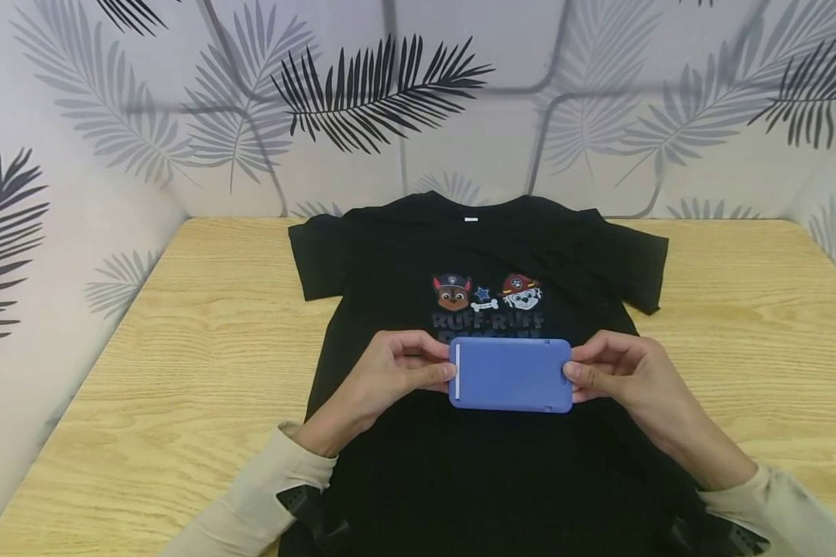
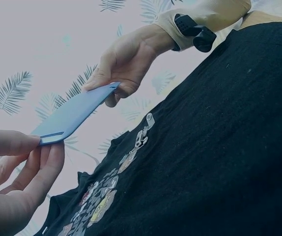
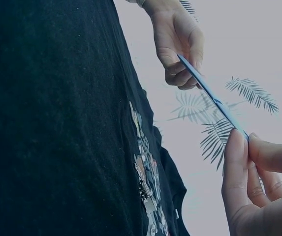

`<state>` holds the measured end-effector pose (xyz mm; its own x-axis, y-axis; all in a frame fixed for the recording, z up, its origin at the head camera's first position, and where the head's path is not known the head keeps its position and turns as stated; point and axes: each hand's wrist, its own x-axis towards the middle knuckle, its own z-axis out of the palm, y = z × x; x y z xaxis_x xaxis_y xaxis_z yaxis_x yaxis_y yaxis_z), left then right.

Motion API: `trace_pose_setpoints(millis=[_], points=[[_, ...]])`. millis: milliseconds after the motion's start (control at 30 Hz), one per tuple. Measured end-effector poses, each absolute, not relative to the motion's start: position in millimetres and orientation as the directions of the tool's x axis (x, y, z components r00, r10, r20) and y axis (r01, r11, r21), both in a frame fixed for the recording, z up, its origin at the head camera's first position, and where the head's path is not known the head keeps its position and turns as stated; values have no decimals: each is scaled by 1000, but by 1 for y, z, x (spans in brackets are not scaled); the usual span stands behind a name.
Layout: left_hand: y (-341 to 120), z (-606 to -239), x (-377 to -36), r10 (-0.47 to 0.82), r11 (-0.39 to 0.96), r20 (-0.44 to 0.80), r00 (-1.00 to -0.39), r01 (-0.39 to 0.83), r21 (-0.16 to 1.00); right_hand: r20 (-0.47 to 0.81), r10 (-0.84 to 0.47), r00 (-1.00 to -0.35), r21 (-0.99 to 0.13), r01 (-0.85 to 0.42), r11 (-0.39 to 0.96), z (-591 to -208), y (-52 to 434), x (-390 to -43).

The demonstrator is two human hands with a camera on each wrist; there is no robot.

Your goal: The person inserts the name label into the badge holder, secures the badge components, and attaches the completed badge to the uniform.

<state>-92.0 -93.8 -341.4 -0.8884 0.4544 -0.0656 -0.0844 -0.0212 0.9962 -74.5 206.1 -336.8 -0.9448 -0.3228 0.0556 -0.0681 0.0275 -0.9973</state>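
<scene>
A flat blue rectangular board [image 1: 510,374] with rounded corners and a white strip at its left end is held level above a black T-shirt [image 1: 474,255]. My left hand [image 1: 418,370] pinches its left short edge, thumb on top. My right hand [image 1: 602,373] pinches the opposite short edge. In the left wrist view the blue board [image 2: 74,114] spans between my left hand [image 2: 32,152] and my right hand [image 2: 118,81]. The right wrist view shows the board [image 3: 212,96] edge-on, clear of the shirt [image 3: 57,123]. The shirt lies spread face up, with a cartoon dog print [image 1: 488,298].
The shirt lies on a light wooden table [image 1: 202,340], its hem running off the near edge. Leaf-patterned walls [image 1: 404,100] close the table at the back and both sides. Bare wood shows left and right of the shirt.
</scene>
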Motion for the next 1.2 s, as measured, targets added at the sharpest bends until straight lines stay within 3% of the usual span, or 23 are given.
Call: trace_pose_setpoints(millis=[1200], points=[[-93,-342,-91,451,-29,-32,-892,-50,998,29,-340,-940,-999,-36,13,-337,207,-74]])
